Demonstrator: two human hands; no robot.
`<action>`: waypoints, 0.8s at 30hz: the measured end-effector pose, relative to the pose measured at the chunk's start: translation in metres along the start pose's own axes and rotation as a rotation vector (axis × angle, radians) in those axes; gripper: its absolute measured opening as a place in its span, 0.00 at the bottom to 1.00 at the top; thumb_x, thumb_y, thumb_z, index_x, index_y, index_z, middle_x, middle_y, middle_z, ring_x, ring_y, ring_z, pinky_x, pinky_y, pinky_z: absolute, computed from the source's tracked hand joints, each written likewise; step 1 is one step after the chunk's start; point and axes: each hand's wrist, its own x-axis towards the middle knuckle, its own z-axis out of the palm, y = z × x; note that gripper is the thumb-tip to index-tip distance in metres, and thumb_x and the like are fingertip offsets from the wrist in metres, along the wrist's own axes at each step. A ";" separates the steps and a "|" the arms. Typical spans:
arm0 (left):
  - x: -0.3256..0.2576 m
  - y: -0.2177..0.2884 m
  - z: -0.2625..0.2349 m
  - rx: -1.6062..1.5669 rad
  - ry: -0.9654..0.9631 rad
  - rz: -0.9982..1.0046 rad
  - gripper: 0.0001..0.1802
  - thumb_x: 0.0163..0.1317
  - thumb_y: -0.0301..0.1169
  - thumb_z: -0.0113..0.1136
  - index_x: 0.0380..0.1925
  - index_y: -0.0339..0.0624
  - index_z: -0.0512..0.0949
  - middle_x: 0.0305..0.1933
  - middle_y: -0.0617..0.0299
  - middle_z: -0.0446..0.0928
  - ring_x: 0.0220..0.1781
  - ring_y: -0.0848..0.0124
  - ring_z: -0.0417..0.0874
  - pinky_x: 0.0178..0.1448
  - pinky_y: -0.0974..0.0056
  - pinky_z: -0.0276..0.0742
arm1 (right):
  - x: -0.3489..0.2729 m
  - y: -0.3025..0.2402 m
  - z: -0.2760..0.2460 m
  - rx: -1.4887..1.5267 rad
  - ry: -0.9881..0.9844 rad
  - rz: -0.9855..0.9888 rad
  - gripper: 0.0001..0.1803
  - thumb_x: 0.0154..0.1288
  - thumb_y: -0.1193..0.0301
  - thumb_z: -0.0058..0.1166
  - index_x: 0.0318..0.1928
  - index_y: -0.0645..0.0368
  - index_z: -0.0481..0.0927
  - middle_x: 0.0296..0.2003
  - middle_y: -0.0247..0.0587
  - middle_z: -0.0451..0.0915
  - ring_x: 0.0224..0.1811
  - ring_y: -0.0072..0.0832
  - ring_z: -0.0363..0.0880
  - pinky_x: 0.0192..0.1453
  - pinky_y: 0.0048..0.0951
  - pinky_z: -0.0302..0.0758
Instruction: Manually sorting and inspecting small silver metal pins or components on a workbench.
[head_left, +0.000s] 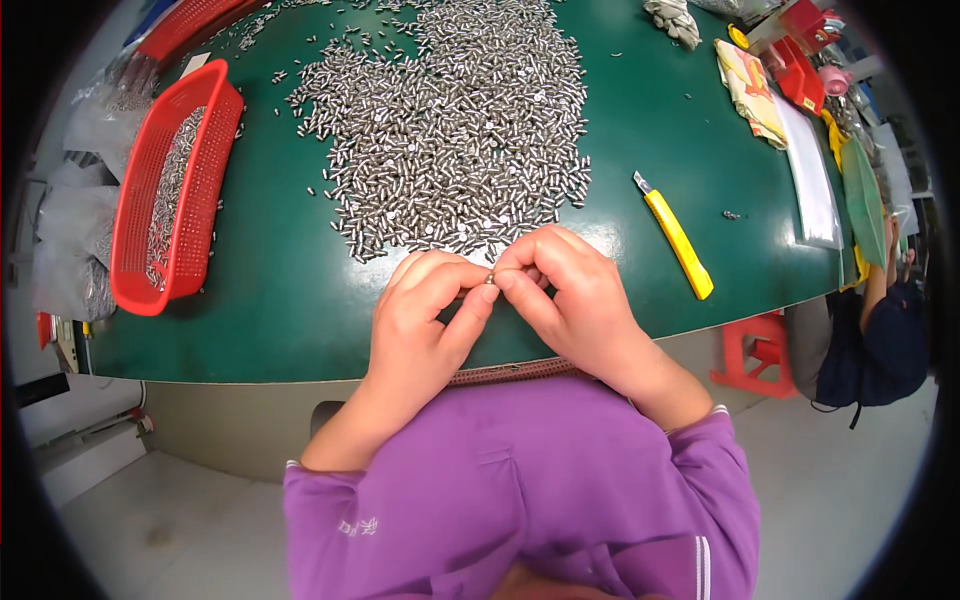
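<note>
My left hand (425,300) and my right hand (565,285) meet over the near part of the green table. Between their fingertips they pinch a small metal piece (490,280), mostly covered by the fingers. It looks like the pieces in the pile. Just beyond the hands spreads a large pile of small silvery metal pieces (450,140), short and rounded like little pins or capsules; their exact kind is too small to tell. Both hands are closed, thumbs against forefingers.
A red plastic basket (205,215) with more metal pieces stands at the left. A yellow utility knife (678,243), blade out, lies at the right. Farther right are a patterned cloth (750,90) and plastic bags (808,180). A red stool (755,350) and another person (880,340) are beyond the table's edge.
</note>
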 end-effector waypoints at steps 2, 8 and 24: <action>0.000 0.000 0.000 0.001 -0.001 -0.006 0.06 0.58 0.25 0.70 0.34 0.39 0.83 0.36 0.59 0.82 0.41 0.60 0.82 0.45 0.59 0.77 | -0.001 -0.002 -0.002 0.011 -0.002 0.019 0.05 0.63 0.75 0.64 0.36 0.59 0.79 0.32 0.40 0.80 0.34 0.39 0.80 0.39 0.39 0.77; 0.000 0.000 -0.002 0.007 -0.022 -0.032 0.06 0.60 0.24 0.68 0.36 0.40 0.83 0.37 0.59 0.82 0.40 0.60 0.81 0.45 0.59 0.77 | -0.001 -0.001 -0.041 -0.224 0.230 -0.036 0.05 0.62 0.77 0.64 0.37 0.59 0.80 0.34 0.40 0.82 0.34 0.36 0.81 0.38 0.36 0.78; -0.008 0.007 -0.027 0.422 0.011 0.023 0.07 0.59 0.21 0.66 0.38 0.38 0.82 0.39 0.56 0.78 0.41 0.56 0.80 0.44 0.55 0.77 | -0.007 -0.005 -0.053 -0.282 0.028 -0.149 0.08 0.61 0.76 0.65 0.42 0.58 0.86 0.37 0.42 0.85 0.41 0.40 0.84 0.47 0.37 0.80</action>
